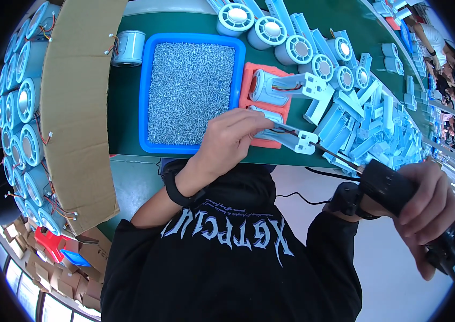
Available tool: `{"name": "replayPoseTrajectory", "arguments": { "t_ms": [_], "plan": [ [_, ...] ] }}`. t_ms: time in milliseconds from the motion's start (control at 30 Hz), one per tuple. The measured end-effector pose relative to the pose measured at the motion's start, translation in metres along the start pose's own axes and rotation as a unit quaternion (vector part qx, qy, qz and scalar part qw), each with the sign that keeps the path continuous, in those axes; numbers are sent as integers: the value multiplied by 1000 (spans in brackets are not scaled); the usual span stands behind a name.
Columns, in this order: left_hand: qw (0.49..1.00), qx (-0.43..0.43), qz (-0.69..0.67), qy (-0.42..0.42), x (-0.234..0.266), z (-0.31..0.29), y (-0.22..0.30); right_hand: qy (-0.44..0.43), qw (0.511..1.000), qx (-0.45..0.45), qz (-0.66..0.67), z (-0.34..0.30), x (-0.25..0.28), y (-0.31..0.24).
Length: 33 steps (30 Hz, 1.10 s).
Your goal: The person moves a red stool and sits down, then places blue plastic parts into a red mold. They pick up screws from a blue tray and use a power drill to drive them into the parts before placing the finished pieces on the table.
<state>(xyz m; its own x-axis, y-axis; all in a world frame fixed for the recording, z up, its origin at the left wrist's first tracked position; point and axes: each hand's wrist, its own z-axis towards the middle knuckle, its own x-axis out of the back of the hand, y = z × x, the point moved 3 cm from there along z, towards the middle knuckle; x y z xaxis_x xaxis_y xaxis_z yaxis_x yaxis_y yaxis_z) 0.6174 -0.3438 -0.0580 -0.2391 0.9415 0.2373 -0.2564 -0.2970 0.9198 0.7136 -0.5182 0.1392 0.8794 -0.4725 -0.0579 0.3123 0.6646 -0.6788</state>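
Observation:
My left hand (pixel 227 140) is closed at the near end of a pale plastic handle piece (pixel 292 138), with fingertips pinched where it meets a small white cylindrical motor housing (pixel 266 114). That housing lies in a red foam holder (pixel 245 96). My right hand (pixel 431 206) is wrapped round a black electric screwdriver (pixel 386 185). Its long thin bit points left, with the tip at the holed end of the handle piece; whether it sits in a hole I cannot tell. Farther back in the holder lies a second housing (pixel 266 88) with its own handle piece (pixel 305 86) and wires inside.
Left of the holder stands a blue tray (pixel 144 96) of small metal screws. A lone motor housing (pixel 129 48) is behind it. A cardboard box (pixel 79 107) with many housings borders the left. Round-ended fan units (pixel 267 32) and loose pale plastic channels (pixel 367 118) cover the right side.

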Motion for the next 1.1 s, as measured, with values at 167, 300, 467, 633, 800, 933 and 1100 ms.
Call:
{"name": "replayPoseTrajectory", "arguments": {
  "t_ms": [167, 300, 467, 633, 800, 933, 1100],
  "plan": [
    [998, 52, -22, 0, 8, -1, 1, 81, 995, 44, 40, -8, 13, -5],
    [980, 137, -144, -20, 6, -5, -4, 113, 992, 52, 16, -9, 10, 1],
    [960, 137, -244, 18, 0, -8, -3, 139, 988, 70, 11, -14, 12, 2],
    [976, 102, -192, -15, 4, -4, 2, 173, 982, 77, 22, -20, 14, 1],
    [978, 88, -192, -7, 6, -4, -2, 188, 979, 74, 24, -18, 11, 0],
    [909, 154, -387, 30, -2, -8, -8, 157, 985, 67, 30, -18, 8, -2],
    [904, 196, -379, 4, -4, -8, -5, 137, 987, 77, 26, -19, 9, 0]
  ]
}}
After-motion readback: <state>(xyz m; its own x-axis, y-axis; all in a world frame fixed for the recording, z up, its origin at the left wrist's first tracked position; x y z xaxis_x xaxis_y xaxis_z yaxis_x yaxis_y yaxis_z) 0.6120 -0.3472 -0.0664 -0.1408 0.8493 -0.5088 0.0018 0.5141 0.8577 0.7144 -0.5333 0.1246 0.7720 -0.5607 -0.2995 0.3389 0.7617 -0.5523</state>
